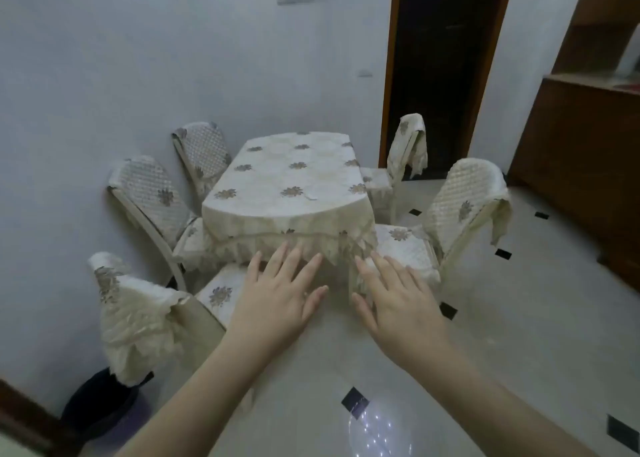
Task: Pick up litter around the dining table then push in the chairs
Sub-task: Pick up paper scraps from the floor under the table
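Both hands out in front, palms down, fingers spread flat. Left hand [277, 297] and right hand [398, 301] hold nothing; they float in the air between the camera and the near end of the table, not touching anything I can confirm.

Tabletop [287, 176] is under a cream flowered cloth whose fringe hangs over the near edge. No litter on it that I can make out, bar one small pale mark near its right side, too small to identify. The floor [519, 318] shows only pale tiles with dark diamond insets and a light glare at the bottom. No obvious scraps there either.

Chairs, all in matching covers:
- near-left chair [138, 314]: pulled out and angled, seat only partly under the cloth
- near-right chair [460, 207]: well out, seat fully exposed beside the table corner
- far-right chair [405, 152]: also out, cover hanging loose off the back
- two left chairs [152, 193] by the wall: seats tucked partly under the cloth

A dark bin [100, 404] sits on the floor behind the near-left chair, probably where litter goes.

My read: the empty spread hands look like a ready pose, so the task seems either at its start or past the litter part. The chairs are clearly not pushed in yet. Near-right is the biggest job. The loose covers could slip if gripped by the fabric, so push on the frame.
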A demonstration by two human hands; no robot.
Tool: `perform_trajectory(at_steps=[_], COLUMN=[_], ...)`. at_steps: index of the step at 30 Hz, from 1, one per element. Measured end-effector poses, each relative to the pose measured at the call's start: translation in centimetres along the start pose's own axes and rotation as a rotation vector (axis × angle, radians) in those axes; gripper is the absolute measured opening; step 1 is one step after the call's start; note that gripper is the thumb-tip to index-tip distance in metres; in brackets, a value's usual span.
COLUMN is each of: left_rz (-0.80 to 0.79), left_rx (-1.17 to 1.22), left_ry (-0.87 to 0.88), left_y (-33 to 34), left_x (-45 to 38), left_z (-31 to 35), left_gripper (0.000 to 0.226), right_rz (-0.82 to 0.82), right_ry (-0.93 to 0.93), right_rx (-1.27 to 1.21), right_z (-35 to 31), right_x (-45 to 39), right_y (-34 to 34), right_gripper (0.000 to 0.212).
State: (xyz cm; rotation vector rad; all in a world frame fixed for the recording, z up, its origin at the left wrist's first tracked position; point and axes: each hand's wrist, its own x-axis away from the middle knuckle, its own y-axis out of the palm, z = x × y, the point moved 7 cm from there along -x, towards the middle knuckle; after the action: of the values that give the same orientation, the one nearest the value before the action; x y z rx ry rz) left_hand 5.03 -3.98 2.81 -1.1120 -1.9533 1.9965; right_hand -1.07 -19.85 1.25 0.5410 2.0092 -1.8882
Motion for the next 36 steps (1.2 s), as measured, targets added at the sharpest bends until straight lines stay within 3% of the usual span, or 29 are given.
perform_trajectory(at_steps=[8,24,30,36], left_rz=[-0.016,-0.160,-0.190,-0.196], left_rx=[0.014,0.067,0.001,-0.026], left_ry=[0.013,0.090,-0.044,-0.090], left_y=[5.6,20.0,24.2,27.8], left_x=[-8.5,-26.8,-33.3,-37.1], left_z=[-7.1,-5.3,-7.0,-9.8], left_gripper=[0.056,0.061,0.061,0.062], right_rz=[-0.080,-0.163,-0.229,-0.246], right_ry=[0.073,0.121,0.054,0.020], right_rx=[-0.001,-0.028,-0.051,-0.114], right_z=[0.3,13.2,17.7,17.5], right_x=[-8.9,-23.0,-29.8,-35.1], right_y=[6.5,17.6,22.5,27.1], right_gripper=[0.058,0.056,0.058,0.057])
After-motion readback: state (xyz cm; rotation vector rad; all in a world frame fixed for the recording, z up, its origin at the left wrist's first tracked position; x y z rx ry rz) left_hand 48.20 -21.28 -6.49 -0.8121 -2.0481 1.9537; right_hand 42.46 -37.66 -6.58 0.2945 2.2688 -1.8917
